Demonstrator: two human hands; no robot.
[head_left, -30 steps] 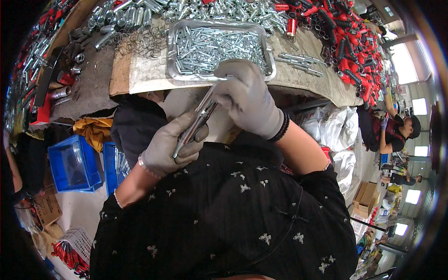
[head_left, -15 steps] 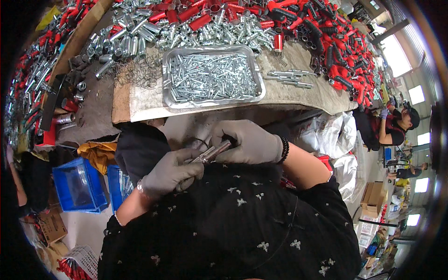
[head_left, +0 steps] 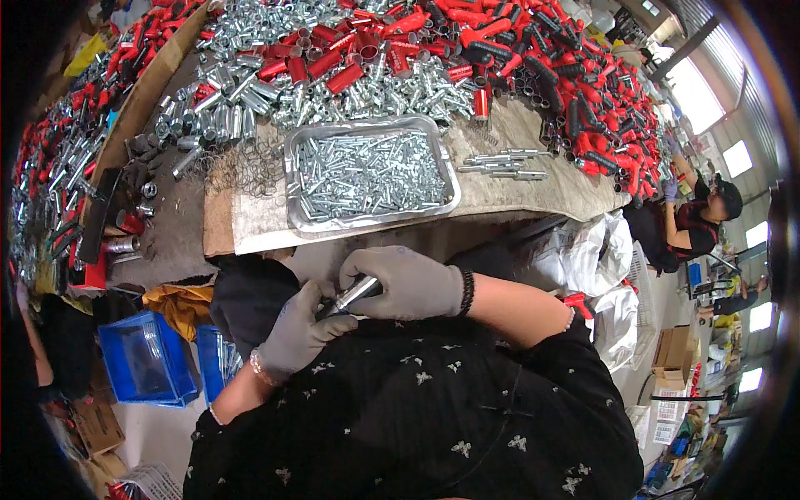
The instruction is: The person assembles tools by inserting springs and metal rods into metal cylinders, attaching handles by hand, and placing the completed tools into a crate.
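Note:
A shiny metal tube (head_left: 362,292) is held at a slant between my two gloved hands, in front of my body and just below the bench edge. My right hand (head_left: 408,283) wraps round its upper end, fingers curled. At the lower end, the fingers and thumb of my left hand (head_left: 296,332) close on it; part of that end is hidden by the fingers. Beyond the hands, a metal tray (head_left: 385,217) full of small silvery pins (head_left: 367,171) sits on the bench. Several longer metal rods (head_left: 504,162) lie right of the tray.
Behind the tray are heaped silvery fittings (head_left: 367,96) and red sleeves (head_left: 343,79); red-and-black handles (head_left: 583,125) pile up at right. Thin wire springs (head_left: 246,167) lie left of the tray. Blue crates (head_left: 150,362) stand at lower left, white sacks (head_left: 612,250) at right. Another person (head_left: 687,221) works at far right.
Both hands have shifted slightly down in the picture with the metal tube, the right hand also leftward. The bench and tray appear lower and the view has tilted a little.

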